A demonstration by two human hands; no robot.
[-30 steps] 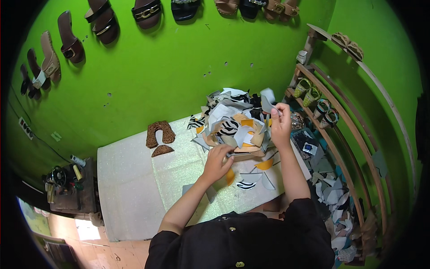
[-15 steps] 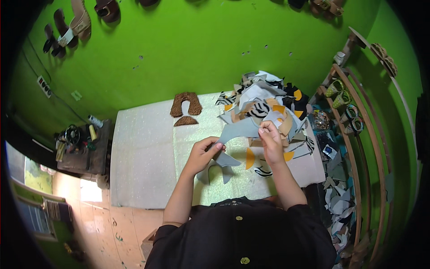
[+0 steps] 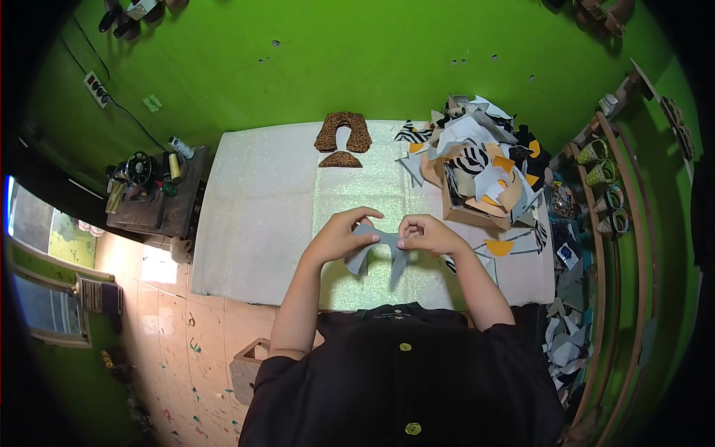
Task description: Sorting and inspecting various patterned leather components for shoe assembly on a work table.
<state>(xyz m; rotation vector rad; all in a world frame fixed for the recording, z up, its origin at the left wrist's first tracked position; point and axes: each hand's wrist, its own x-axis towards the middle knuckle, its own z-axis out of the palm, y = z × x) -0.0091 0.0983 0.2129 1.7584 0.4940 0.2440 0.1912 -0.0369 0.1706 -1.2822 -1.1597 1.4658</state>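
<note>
A pale, glittery sheet is covering the counter (image 3: pixel 253 208), which is being seen from above against a bright green wall (image 3: pixel 313 67). A grey U-shaped cut piece (image 3: pixel 378 249) is being held just above the counter's near edge, in front of the person's chest. It is being pinched at its upper bend by the left hand (image 3: pixel 339 235) and the right hand (image 3: pixel 424 235), with fingers closed on it from both sides and its two legs hanging down. A leopard-print piece (image 3: pixel 342 134) is lying at the far edge. A heap of scraps (image 3: pixel 477 164), striped, grey and orange, is piled at the right. A sewing machine (image 3: pixel 141 171) is standing on a dark stand to the left, above a tiled floor (image 3: pixel 186 350).
</note>
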